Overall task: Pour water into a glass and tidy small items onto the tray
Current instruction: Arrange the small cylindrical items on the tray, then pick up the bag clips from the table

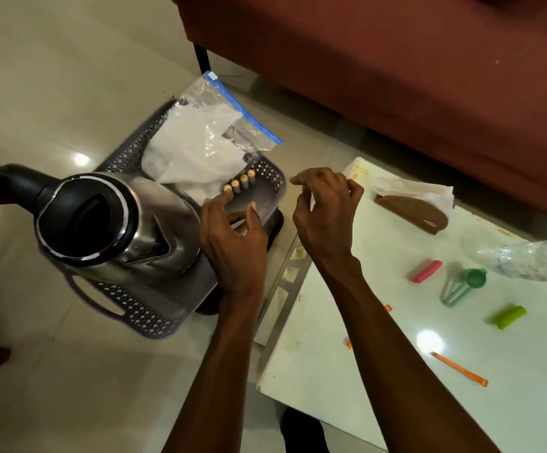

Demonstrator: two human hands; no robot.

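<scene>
Two hands by a gray tray.

The left hand (233, 230) rests loose fingers on the tray (128, 308), one touching the batteries (239, 184). The right hand (326, 204) hangs loosely curled, holding nothing. A kettle (115, 220) and plastic bag (210, 142) fill the tray. Clips (426, 271) and a glass (527, 261) lie on the white table (347, 338).

Count taken on site. One tray (128, 308). One kettle (112, 223). One zip bag (220, 125). Four batteries (239, 184), in a row. One table (347, 338). One glass (524, 259), lying down. Three clips: one pink (426, 271), one green (509, 318), one orange (460, 369). One scoop (465, 286). One napkin holder (412, 212). Two hands: left (233, 237), right (326, 207).
</scene>
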